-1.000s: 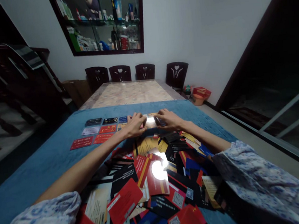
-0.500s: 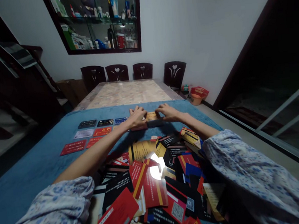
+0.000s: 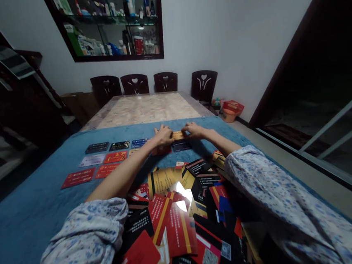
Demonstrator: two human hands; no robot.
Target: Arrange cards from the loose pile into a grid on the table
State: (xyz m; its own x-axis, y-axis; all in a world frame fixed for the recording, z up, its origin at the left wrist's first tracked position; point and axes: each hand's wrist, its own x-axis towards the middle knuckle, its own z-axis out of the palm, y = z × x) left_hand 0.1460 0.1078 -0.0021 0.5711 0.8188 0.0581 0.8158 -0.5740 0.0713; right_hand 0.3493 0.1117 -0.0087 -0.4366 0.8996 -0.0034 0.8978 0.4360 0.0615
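Just beyond a dark card [image 3: 181, 147], a gold card [image 3: 177, 136] lies long side crosswise, left hand [image 3: 164, 135] and right hand [image 3: 193, 130] equally near, fingertips holding its ends.

Both my arms reach forward from the near side, and my hands come close together at the far middle.
My left forearm [image 3: 126, 168] slants from near left toward far right, and my right forearm [image 3: 223, 143] slants from near right toward far left. Left sleeve [image 3: 83, 240] and right sleeve [image 3: 278, 192] are both bunched partway up, with more bare arm on my left. My left hand [image 3: 164, 135] and right hand [image 3: 191, 131] face each other across a narrow gap, backs up, fingers bent and pointing inward. They are too small for me to tell how tightly the fingertips close.
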